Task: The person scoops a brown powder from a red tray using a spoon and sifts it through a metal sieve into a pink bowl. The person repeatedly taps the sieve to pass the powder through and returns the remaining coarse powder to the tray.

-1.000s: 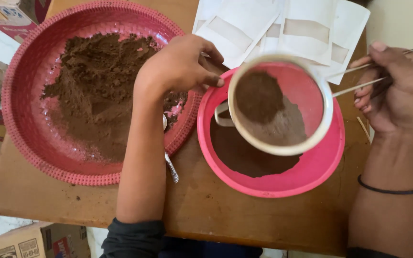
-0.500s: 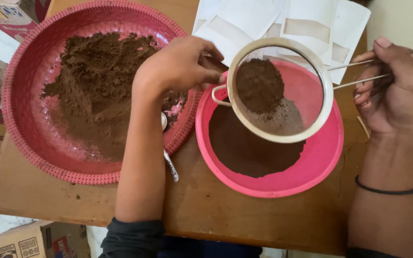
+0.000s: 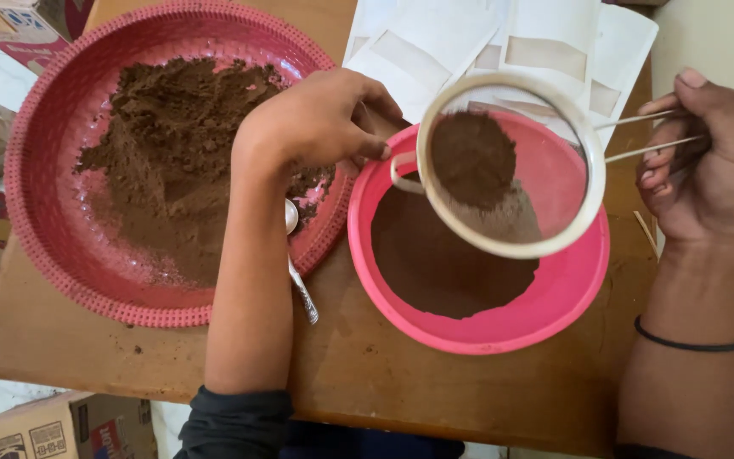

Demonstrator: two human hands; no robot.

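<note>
From the head view, the right hand [image 3: 715,170] has its fingers closed on the wire handle of the sieve [image 3: 510,166], held tilted over the pink bowl [image 3: 554,314] with a clump of brown powder [image 3: 471,157] in its mesh. The left hand [image 3: 316,119] pinches the sieve's near rim, over the red tray [image 3: 36,212] — a spoon [image 3: 297,272] lies under the wrist. The sieve overhangs the bowl's far rim, so a hard shake could scatter powder onto the white pouches [image 3: 435,42] behind.
</note>
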